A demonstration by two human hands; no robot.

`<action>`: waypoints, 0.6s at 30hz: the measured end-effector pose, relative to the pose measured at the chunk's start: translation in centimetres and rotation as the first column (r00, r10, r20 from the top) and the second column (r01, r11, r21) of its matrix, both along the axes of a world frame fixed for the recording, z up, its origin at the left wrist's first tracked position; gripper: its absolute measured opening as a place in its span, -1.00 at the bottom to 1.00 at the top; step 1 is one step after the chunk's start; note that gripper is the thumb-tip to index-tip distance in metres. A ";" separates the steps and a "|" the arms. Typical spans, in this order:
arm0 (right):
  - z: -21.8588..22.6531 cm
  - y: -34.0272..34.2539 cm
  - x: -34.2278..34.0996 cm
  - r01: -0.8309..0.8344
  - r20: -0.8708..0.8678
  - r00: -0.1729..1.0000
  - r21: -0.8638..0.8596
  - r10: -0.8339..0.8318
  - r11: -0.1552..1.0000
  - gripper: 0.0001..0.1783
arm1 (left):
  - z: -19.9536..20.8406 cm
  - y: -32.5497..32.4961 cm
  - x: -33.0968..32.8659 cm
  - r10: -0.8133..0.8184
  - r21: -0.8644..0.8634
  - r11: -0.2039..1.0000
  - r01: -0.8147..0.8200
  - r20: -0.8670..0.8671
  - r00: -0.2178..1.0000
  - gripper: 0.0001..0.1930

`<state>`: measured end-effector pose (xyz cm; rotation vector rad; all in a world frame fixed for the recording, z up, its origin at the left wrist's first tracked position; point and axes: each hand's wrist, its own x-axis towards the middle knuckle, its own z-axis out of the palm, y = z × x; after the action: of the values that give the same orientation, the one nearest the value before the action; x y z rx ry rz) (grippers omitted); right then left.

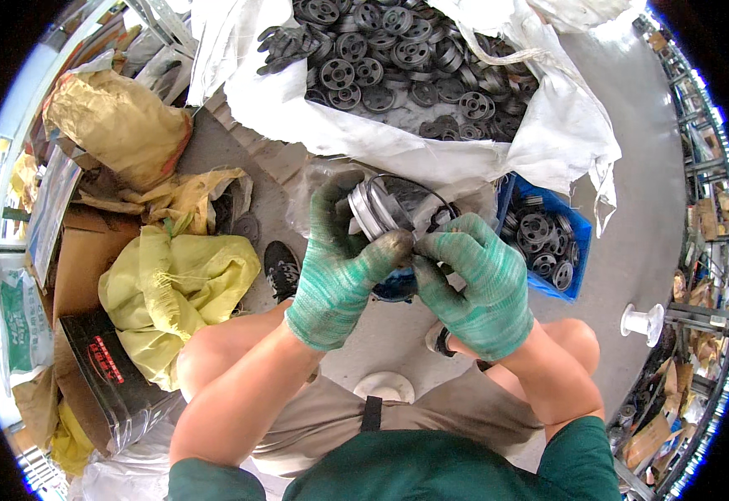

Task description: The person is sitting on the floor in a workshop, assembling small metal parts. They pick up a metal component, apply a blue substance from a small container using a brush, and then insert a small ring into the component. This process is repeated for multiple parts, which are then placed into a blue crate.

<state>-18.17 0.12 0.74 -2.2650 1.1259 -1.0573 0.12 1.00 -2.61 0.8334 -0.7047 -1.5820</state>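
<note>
Workshop or parts store. Open white sack [356, 138] heaped with dark wheels [410, 54]; more in blue crate [583, 234]. Crammed metal shelving [698, 316] right; cardboard box [89, 250], yellow sack [214, 271] left. Bare grey floor [644, 167].

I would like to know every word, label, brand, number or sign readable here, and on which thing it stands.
I do not copy out printed text; it stands here:
Black box: red marking.
Green-and-white bag: lettering, partly blurred.
Shelves: any labels are too small to read.
Held silver wheel: none visible.
</note>
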 end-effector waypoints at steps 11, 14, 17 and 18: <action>-1.3 -0.1 0.8 0.099 0.260 0.925 0.535 -0.276 0.839 -0.64 | 0.1 0.3 -0.4 0.079 0.066 0.996 -0.068 -0.177 0.981 -0.27; -1.8 -0.6 0.5 0.020 0.350 0.889 0.615 -0.295 0.789 -0.56 | 0.6 0.0 -0.8 0.085 0.082 0.994 -0.070 -0.195 0.977 -0.31; -0.9 -1.3 0.5 -0.044 0.362 0.889 0.679 -0.281 0.733 -0.49 | -0.6 0.0 -0.2 0.027 0.096 0.995 -0.001 -0.266 0.964 -0.33; -1.0 -1.6 0.3 -0.055 0.354 0.894 0.695 -0.275 0.717 -0.45 | -0.7 0.0 -0.2 0.015 0.117 0.993 0.018 -0.272 0.962 -0.33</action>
<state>-17.88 -1.46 -0.25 -1.2943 1.2043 -0.9073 -0.10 0.95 -3.33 0.6823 -0.4167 -1.7121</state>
